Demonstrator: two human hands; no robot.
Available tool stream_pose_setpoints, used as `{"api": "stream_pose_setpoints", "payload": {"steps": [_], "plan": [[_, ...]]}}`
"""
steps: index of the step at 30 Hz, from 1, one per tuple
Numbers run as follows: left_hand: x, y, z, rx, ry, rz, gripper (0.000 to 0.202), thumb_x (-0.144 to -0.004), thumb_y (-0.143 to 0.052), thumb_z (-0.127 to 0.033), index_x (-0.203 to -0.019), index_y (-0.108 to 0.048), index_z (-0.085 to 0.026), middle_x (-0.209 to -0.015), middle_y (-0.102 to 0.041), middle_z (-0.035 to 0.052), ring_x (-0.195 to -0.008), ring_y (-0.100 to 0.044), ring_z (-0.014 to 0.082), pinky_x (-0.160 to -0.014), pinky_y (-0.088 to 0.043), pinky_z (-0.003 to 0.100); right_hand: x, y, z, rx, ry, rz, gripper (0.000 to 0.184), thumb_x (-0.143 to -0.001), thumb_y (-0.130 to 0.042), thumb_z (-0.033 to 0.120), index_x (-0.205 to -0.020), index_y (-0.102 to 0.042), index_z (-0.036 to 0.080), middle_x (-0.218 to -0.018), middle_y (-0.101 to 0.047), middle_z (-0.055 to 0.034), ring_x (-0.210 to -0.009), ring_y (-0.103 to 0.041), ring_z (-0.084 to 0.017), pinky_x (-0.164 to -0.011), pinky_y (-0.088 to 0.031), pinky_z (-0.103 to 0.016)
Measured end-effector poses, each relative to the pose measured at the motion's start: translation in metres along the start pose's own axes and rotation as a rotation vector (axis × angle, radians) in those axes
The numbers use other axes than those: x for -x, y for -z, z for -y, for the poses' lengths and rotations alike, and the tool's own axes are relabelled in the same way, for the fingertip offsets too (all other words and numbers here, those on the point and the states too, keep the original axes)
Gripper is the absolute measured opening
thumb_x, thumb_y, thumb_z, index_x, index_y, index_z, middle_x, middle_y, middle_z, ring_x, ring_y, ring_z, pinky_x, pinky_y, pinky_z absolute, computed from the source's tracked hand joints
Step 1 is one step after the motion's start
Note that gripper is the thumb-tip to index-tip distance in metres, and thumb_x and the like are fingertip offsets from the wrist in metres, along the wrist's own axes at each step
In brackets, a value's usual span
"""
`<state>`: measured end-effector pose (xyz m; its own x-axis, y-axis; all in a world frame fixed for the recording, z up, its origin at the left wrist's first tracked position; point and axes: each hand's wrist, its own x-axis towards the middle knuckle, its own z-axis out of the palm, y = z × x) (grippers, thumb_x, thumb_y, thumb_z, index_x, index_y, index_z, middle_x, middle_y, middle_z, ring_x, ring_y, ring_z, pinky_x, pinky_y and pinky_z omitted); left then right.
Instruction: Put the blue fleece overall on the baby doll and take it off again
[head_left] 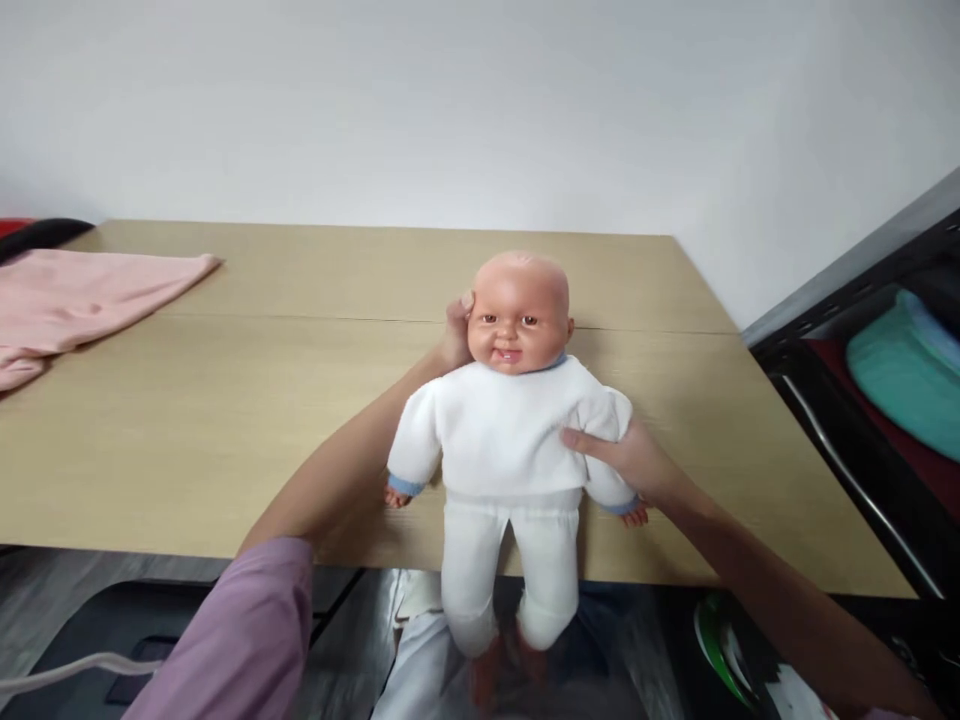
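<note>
Doll held between two hands at the desk's near edge

At the middle of the desk's near edge, a bald doll in a white top and white trousers faces the camera. Its head and chest show against the desktop, while its legs reach past the near edge; whether its back touches the wood cannot be told. The left hand is bent against the side of the doll's head, most of its fingers hidden behind it, so how far they close cannot be told. The right hand grips the doll at the upper arm and side, thumb laid across the front of the top.

On the left part of the desk lies a pink cloth, flat and partly out of view. Beyond the desk's right edge, a teal item sits in a black holder. Below the near edge, at the left, a white cable crosses a dark surface. Behind the desk rises a pale wall.
</note>
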<state>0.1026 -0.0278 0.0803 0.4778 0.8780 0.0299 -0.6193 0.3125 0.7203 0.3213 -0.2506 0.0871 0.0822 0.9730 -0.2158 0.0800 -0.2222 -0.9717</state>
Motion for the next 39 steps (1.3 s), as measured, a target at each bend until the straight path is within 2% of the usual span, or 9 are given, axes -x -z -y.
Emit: {"api": "stream_pose_setpoints", "payload": {"steps": [5,10,17,19,23,25,31,34,39], "plan": [[-0.027,0.023,0.009,0.036,0.028,0.012,0.073,-0.107,-0.066,-0.078,-0.154,-0.085,-0.025,-0.145,-0.094,0.0100,-0.165,-0.075,0.0466,-0.142,-0.061,0.060,-0.033,0.006,0.000,0.023,-0.051,0.048,0.074,-0.079,-0.113,0.073,-0.138,-0.094,0.032,-0.154,-0.092,-0.0090,-0.152,-0.086,-0.043,-0.138,-0.068,-0.061],[-0.047,0.048,0.012,-0.018,0.086,0.033,0.075,-0.106,-0.071,-0.076,-0.151,-0.087,-0.017,-0.132,-0.096,0.0158,-0.155,-0.082,0.0457,-0.143,-0.058,0.056,-0.051,0.015,-0.010,0.054,0.028,0.081,0.074,-0.092,-0.103,0.081,-0.147,-0.092,0.033,-0.162,-0.089,-0.0069,-0.161,-0.080,-0.042,-0.144,-0.061,-0.063],[-0.076,0.063,0.015,-0.026,0.141,0.057,0.071,-0.108,-0.070,-0.077,-0.144,-0.090,-0.020,-0.130,-0.097,0.0156,-0.158,-0.081,0.0455,-0.144,-0.058,0.056,-0.052,0.030,-0.027,0.045,-0.070,0.030,0.087,-0.096,-0.099,0.085,-0.156,-0.084,0.024,-0.154,-0.091,-0.0147,-0.144,-0.087,-0.046,-0.123,-0.076,-0.064],[-0.086,0.063,0.013,-0.029,0.146,0.047,0.070,-0.112,-0.065,-0.077,-0.145,-0.090,-0.020,-0.132,-0.097,0.0145,-0.157,-0.081,0.0450,-0.144,-0.059,0.056,-0.052,0.033,-0.027,0.043,-0.050,0.028,0.092,-0.098,-0.097,0.085,-0.165,-0.078,0.024,-0.162,-0.087,-0.0167,-0.152,-0.083,-0.047,-0.129,-0.072,-0.066],[-0.107,0.066,0.007,-0.047,0.155,0.086,0.070,-0.113,-0.066,-0.078,-0.150,-0.089,-0.023,-0.134,-0.096,0.0115,-0.158,-0.080,0.0454,-0.145,-0.058,0.056,-0.054,0.039,-0.027,0.113,0.054,-0.013,0.100,-0.101,-0.095,0.083,-0.178,-0.067,0.027,-0.184,-0.072,-0.0175,-0.176,-0.064,-0.046,-0.148,-0.052,-0.068],[-0.118,0.069,0.005,-0.060,0.161,0.109,0.067,-0.114,-0.068,-0.076,-0.152,-0.088,-0.024,-0.135,-0.096,0.0103,-0.158,-0.080,0.0458,-0.145,-0.057,0.058,-0.055,0.041,-0.030,0.178,0.101,-0.039,0.097,-0.103,-0.094,0.080,-0.180,-0.065,0.028,-0.187,-0.069,-0.0175,-0.179,-0.061,-0.045,-0.150,-0.050,-0.064],[-0.145,0.077,-0.006,-0.091,0.172,0.157,0.057,-0.116,-0.070,-0.069,-0.142,-0.090,-0.023,-0.134,-0.096,0.0090,-0.158,-0.080,0.0478,-0.145,-0.057,0.060,-0.050,0.041,-0.043,0.351,0.167,-0.107,0.093,-0.108,-0.093,0.072,-0.183,-0.060,0.026,-0.179,-0.075,-0.0184,-0.157,-0.079,-0.039,-0.132,-0.067,-0.052],[-0.151,0.078,-0.013,-0.094,0.184,0.164,0.053,-0.116,-0.072,-0.067,-0.140,-0.090,-0.023,-0.135,-0.096,0.0074,-0.157,-0.080,0.0481,-0.143,-0.058,0.061,-0.049,0.040,-0.045,0.460,0.186,-0.153,0.086,-0.110,-0.090,0.074,-0.177,-0.066,0.026,-0.169,-0.082,-0.0189,-0.149,-0.082,-0.042,-0.131,-0.066,-0.058],[-0.152,0.076,-0.019,-0.081,0.173,0.125,0.056,-0.121,-0.067,-0.062,-0.155,-0.085,-0.022,-0.139,-0.095,0.0085,-0.154,-0.083,0.0463,-0.142,-0.060,0.061,-0.050,0.039,-0.046,0.578,0.224,-0.193,0.067,-0.117,-0.076,0.074,-0.164,-0.075,0.026,-0.153,-0.087,-0.0194,-0.137,-0.084,-0.045,-0.124,-0.066,-0.065]]}}
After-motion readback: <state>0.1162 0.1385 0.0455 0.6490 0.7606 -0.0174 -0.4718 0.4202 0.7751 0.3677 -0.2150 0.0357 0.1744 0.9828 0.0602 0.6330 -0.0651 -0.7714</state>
